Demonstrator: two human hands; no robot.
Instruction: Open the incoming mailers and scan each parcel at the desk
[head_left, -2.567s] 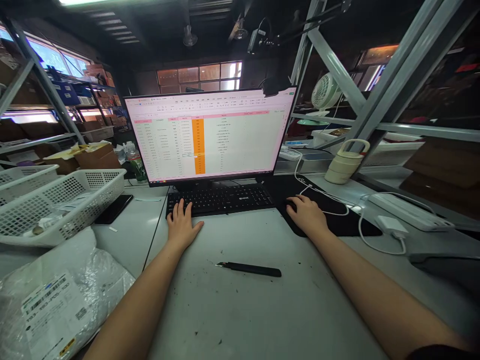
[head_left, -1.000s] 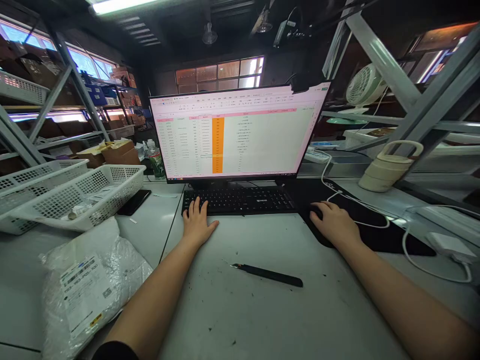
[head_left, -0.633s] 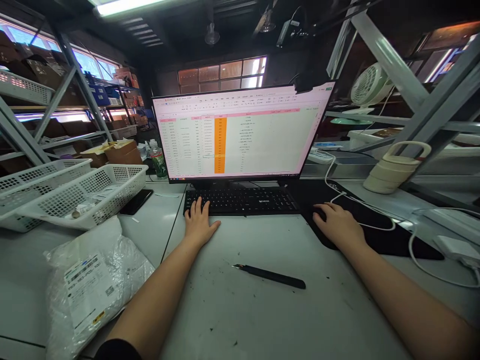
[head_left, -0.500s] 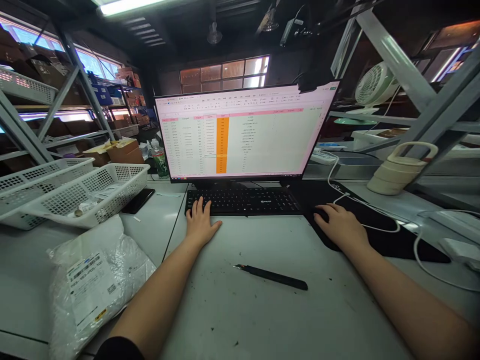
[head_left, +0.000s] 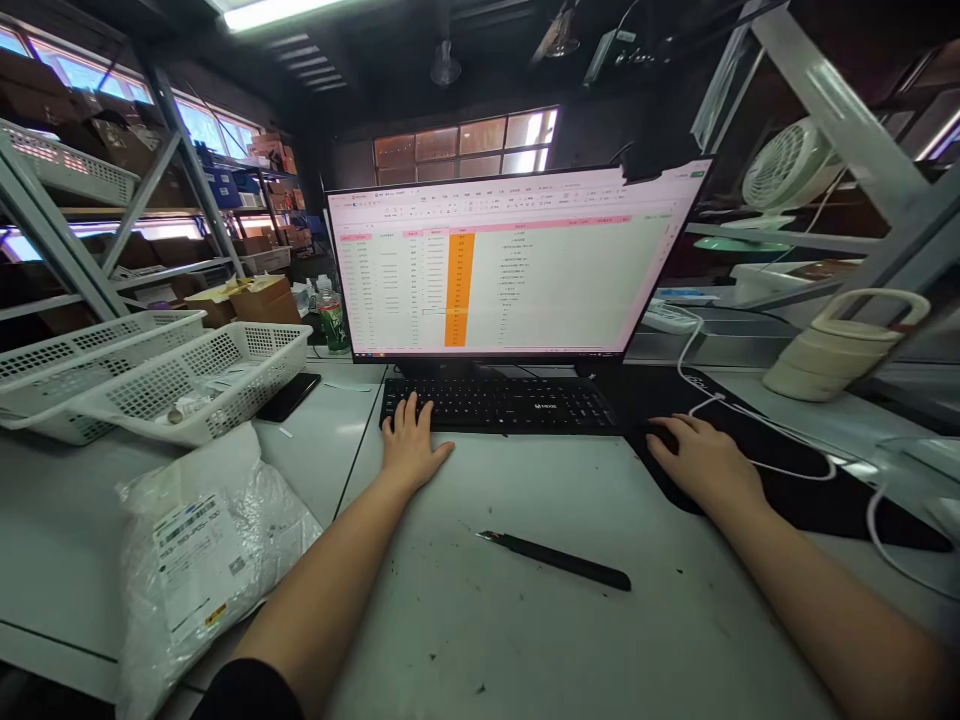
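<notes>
Head: left hand (head_left: 409, 450) on keyboard (head_left: 504, 404), right hand (head_left: 706, 462) on mouse (head_left: 663, 435).

**Black keyboard (head_left: 502, 400) and mouse (head_left: 662, 437) side by side on a pale table (head_left: 450, 580)**

The keyboard is wide and black, with small pale legends and a white logo right of centre. It lies flat, the left hand's (head_left: 409, 450) fingers on its near left corner. The mouse (dark, mostly hidden beneath the right hand (head_left: 703, 458)) sits near the left edge of a black mat (head_left: 817, 503), which lies flat just beside the keyboard's right end, pale lettering by its far edge.
</notes>
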